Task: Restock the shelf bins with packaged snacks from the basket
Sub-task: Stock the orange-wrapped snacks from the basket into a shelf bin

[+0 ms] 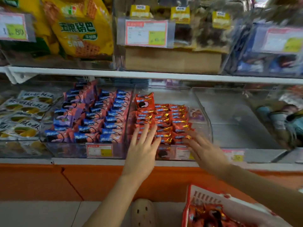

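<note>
A clear shelf bin point(202, 108) on the lower shelf holds rows of red-orange snack packs point(170, 118), with one pack standing upright at the back left. My left hand point(142, 149) lies flat, fingers spread, on the front left packs. My right hand point(205, 149), blurred, reaches in with fingers apart at the bin's front right corner. Neither hand holds anything. The red basket point(211, 196) sits low at the right on the floor, with more red-orange packs point(206, 215) inside, partly hidden by my right forearm.
A neighbouring bin point(88, 115) to the left is full of blue and pink packs. To the right is a clear bin point(232, 118) with a bare floor. Yellow bags point(82, 28) fill the upper shelf. A beige shoe point(144, 213) stands on the tiled floor below.
</note>
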